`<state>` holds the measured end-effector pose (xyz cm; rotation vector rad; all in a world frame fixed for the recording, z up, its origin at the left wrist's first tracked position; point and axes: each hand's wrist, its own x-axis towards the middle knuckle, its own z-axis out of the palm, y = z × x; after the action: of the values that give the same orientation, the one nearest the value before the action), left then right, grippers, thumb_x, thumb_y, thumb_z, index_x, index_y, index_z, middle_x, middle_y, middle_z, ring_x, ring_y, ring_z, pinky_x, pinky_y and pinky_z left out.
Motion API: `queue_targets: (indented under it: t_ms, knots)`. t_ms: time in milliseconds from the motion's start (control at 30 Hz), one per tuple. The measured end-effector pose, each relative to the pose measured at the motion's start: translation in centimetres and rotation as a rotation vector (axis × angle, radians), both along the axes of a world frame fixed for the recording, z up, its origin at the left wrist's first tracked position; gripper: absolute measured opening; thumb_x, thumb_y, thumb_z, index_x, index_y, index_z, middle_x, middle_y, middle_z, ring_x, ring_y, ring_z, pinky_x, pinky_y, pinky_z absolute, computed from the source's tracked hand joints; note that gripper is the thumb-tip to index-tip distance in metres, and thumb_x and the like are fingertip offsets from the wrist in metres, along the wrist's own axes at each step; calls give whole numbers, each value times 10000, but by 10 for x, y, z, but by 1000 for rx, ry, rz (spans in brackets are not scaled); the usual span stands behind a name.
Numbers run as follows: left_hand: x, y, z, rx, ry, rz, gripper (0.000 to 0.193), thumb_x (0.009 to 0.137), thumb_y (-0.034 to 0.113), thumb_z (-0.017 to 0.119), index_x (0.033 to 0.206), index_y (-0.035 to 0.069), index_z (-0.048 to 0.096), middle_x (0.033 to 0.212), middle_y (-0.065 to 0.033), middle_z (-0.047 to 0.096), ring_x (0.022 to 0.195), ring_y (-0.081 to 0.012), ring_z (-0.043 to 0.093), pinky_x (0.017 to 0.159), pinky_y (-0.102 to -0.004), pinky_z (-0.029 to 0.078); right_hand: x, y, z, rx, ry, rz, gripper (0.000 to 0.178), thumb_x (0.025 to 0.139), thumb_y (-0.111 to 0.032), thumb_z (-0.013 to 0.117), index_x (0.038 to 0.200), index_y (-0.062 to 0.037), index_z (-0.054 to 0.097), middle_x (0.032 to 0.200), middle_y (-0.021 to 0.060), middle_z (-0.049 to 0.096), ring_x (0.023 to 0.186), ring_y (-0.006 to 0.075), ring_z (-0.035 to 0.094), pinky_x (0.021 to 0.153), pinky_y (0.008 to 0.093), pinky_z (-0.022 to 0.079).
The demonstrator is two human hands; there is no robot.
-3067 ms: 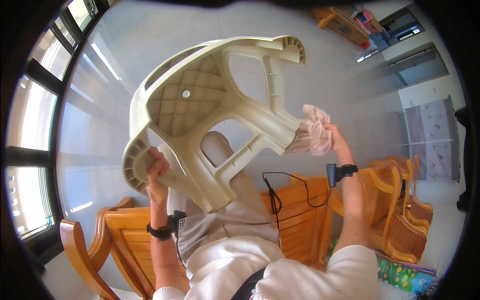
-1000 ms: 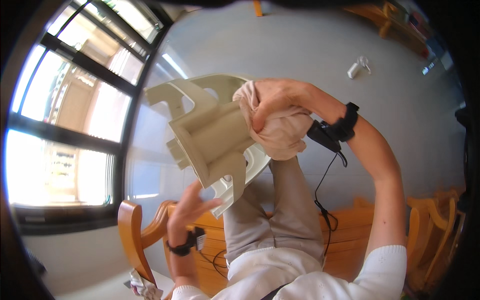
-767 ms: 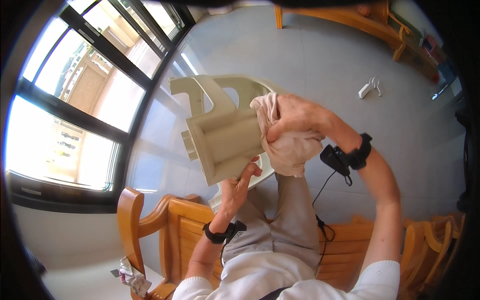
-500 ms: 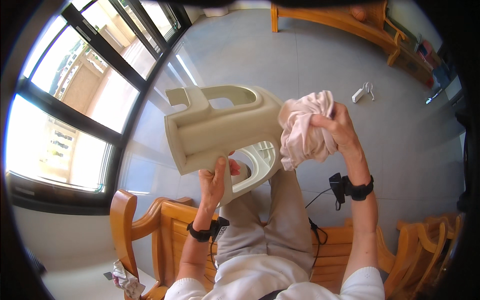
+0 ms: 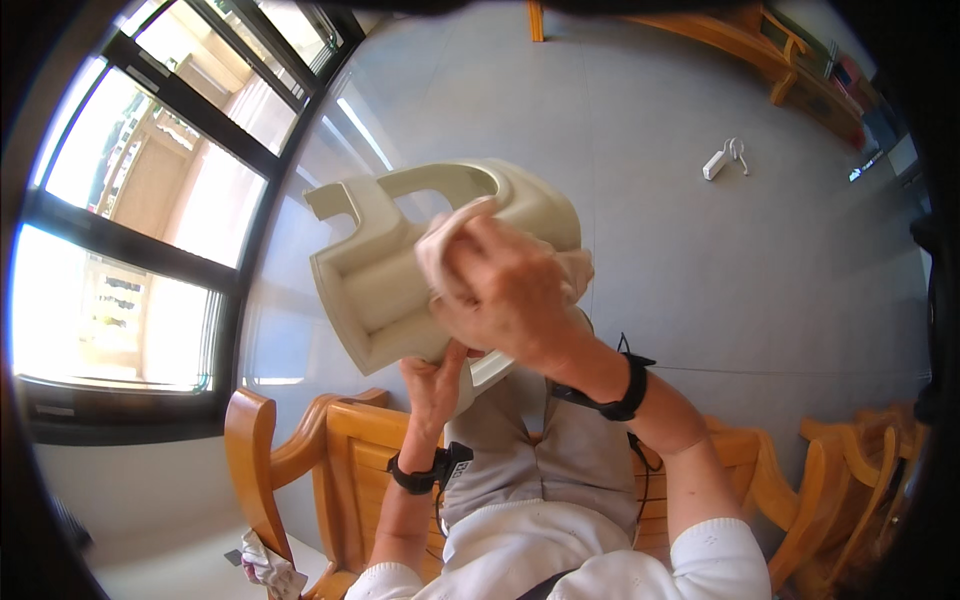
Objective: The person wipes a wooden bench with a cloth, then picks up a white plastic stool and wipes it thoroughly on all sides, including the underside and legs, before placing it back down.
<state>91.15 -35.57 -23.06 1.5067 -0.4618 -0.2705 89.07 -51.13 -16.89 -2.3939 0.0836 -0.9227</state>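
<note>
A beige moulded plastic piece [image 5: 365, 285] with large cut-out openings is held tilted above my lap; its exact kind is unclear. My left hand [image 5: 432, 385] grips its near edge, thumb on the outer side and the fingers partly hidden behind. My right hand [image 5: 515, 300] is closed on a pale pink cloth [image 5: 440, 245], which lies against the piece's upper surface. Motion blurs this hand a little, and it hides the middle of the piece. Part of the cloth sticks out past the right side of the hand. Both wrists carry black straps with small devices.
I sit on a wooden bench [image 5: 360, 440]. Glass doors [image 5: 130, 300] with dark frames line the left side. A small white object [image 5: 725, 160] lies on the grey floor at the right. Wooden furniture [image 5: 700, 40] stands far off, and a crumpled cloth [image 5: 268, 568] lies at lower left.
My right hand has swung left and inward with the cloth, from beside the plastic piece onto its surface. The piece has shifted slightly left, still in my left hand.
</note>
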Motion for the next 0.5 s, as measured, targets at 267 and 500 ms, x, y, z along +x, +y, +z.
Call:
queue_targets:
  t_ms: [267, 500]
  knots:
    - [-11, -22, -5, -82, 59, -55, 206, 935, 37, 597, 1095, -92, 599, 782, -92, 652, 687, -154, 621, 657, -276, 525, -10, -83, -10, 338, 211, -262, 206, 797, -153, 683, 975, -53, 706, 1033, 81, 674, 838, 300, 682, 751, 367, 533]
    - [-16, -19, -12, 35, -233, 11, 130, 941, 19, 603, 1039, -62, 629, 944, -82, 657, 791, -125, 623, 684, -273, 533, -18, -11, -6, 105, -45, -7, 194, 793, -143, 680, 976, -88, 708, 1009, 59, 662, 812, 293, 684, 720, 375, 543]
